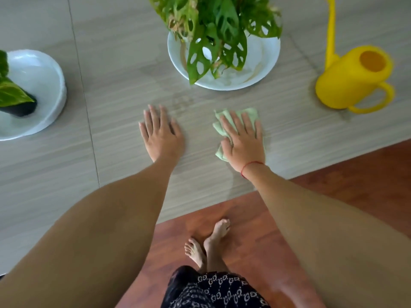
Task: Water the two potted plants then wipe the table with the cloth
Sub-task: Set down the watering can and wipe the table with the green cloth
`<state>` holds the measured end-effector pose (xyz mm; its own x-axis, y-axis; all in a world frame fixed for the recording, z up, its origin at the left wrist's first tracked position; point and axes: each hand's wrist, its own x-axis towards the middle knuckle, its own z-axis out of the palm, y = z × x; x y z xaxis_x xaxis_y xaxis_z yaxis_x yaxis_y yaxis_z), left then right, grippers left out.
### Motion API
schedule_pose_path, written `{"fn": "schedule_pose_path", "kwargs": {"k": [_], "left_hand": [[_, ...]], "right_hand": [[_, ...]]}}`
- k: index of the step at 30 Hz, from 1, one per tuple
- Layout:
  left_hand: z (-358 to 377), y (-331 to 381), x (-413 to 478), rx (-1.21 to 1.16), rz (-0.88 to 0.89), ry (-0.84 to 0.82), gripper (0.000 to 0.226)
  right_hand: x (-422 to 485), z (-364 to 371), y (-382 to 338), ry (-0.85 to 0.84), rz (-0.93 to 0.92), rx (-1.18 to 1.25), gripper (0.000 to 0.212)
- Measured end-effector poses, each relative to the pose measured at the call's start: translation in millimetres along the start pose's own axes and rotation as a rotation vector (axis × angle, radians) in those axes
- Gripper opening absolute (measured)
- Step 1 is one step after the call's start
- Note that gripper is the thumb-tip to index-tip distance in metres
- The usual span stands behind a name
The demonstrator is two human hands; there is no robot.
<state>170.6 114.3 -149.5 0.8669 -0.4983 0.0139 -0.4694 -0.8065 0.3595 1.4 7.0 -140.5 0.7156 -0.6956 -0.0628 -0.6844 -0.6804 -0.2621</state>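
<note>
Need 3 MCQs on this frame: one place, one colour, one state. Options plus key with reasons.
1. Where does the yellow plastic watering can stand?
A. On the floor
B. On the table, right of the white saucer with the holey-leaved plant
C. In the left hand

2. What colour is the folded cloth?
A. Pale green
B. Red
C. Dark blue

3. What is the right hand doing?
A. Lifting the plant
B. Hanging off the table
C. Pressing flat on the cloth

Key: 1 B, the can sits on the grey striped table, right of the white saucer. 2 A, pale green edges show around the fingers. 3 C, the palm lies spread on the cloth; the left hand rests bare on the table.
</note>
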Motion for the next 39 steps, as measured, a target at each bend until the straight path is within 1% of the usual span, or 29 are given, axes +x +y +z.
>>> {"fn": "schedule_pose_path", "kwargs": {"k": [3, 5, 6, 7, 9, 12, 14, 15, 16, 19, 21, 23, 25, 27, 29, 31, 32, 33, 34, 36, 37, 39], "left_hand": [[-0.7, 1.3, -2.7, 0.023, 0.006, -0.005, 0.053], [0.7, 2.0, -0.1, 0.022, -0.005, -0.022, 0.054], [1.3, 2.1, 1.2, 0.023, -0.008, -0.026, 0.055], [2.4, 1.9, 2.3, 0.027, -0.008, -0.027, 0.055], [2.3, 0.9, 3.1, 0.031, -0.008, -0.03, 0.055], [1.1, 0.2, 1.1, 0.023, 0.0, -0.037, 0.054], [-0.1, 0.4, 0.6, 0.013, 0.006, -0.037, 0.054], [-0.3, 0.6, 0.8, 0.011, 0.004, -0.045, 0.054], [-0.7, 0.9, 1.3, 0.011, 0.002, -0.053, 0.054], [-0.5, 1.5, 2.0, 0.024, -0.004, -0.051, 0.054], [1.1, 0.8, 1.4, 0.034, -0.007, -0.039, 0.054], [3.0, 1.2, 0.9, 0.046, 0.0, -0.028, 0.054], [3.3, 0.8, 1.8, 0.044, -0.009, -0.035, 0.054], [2.6, 1.5, 0.6, 0.043, -0.005, -0.035, 0.054], [1.3, 2.7, 0.8, 0.038, -0.001, -0.035, 0.054], [0.0, 3.5, 0.2, 0.032, -0.001, -0.037, 0.055], [-0.2, 4.0, 0.2, 0.029, 0.001, -0.038, 0.055], [-0.8, 4.2, 0.3, 0.025, 0.0, -0.043, 0.055], [-0.9, 4.1, 0.5, 0.022, -0.004, -0.049, 0.055], [-1.1, 3.3, 1.6, 0.025, -0.007, -0.055, 0.056], [-2.5, 1.3, 1.6, 0.019, 0.0, -0.059, 0.055], [-8.3, -4.1, 1.0, -0.023, 0.047, -0.08, 0.054]], "right_hand": [[10.5, -11.7, 36.1, 0.022, 0.225, -0.037, 0.068], [28.8, -11.5, 35.0, 0.041, 0.381, -0.028, 0.06], [38.5, -9.9, 26.3, 0.051, 0.422, -0.028, 0.057], [47.1, -6.0, 13.4, 0.046, 0.424, -0.027, 0.055], [53.0, 2.7, -20.5, 0.017, 0.336, 0.006, 0.056], [27.7, 12.6, -60.0, -0.004, 0.097, 0.054, 0.063], [5.1, 11.2, -54.5, -0.068, -0.043, 0.065, 0.064], [-2.4, 9.4, -40.8, -0.072, -0.087, 0.049, 0.063], [-6.6, 5.6, -24.0, -0.053, -0.093, 0.039, 0.063], [-0.3, -5.5, 24.5, 0.019, 0.074, 0.001, 0.066], [15.2, -8.4, 35.8, 0.046, 0.212, -0.027, 0.065], [34.1, -7.7, 24.8, 0.059, 0.345, -0.025, 0.057], [43.8, -2.4, 0.0, 0.047, 0.392, 0.01, 0.055], [37.7, 6.4, -27.1, 0.027, 0.309, 0.024, 0.057], [17.7, 9.3, -41.2, 0.013, 0.166, 0.031, 0.061], [-7.7, 4.2, -29.3, -0.054, -0.01, 0.025, 0.062], [-18.5, 2.8, -13.7, -0.066, -0.073, 0.009, 0.062], [-27.5, -0.4, 5.7, -0.049, -0.091, -0.004, 0.062], [-32.4, -5.0, 26.9, -0.019, -0.048, -0.016, 0.062], [-32.0, -14.8, 60.6, 0.046, 0.129, -0.042, 0.063], [-28.2, -16.6, 66.8, 0.059, 0.216, -0.057, 0.064], [-14.9, -16.1, 54.7, 0.053, 0.375, -0.051, 0.064]]}}
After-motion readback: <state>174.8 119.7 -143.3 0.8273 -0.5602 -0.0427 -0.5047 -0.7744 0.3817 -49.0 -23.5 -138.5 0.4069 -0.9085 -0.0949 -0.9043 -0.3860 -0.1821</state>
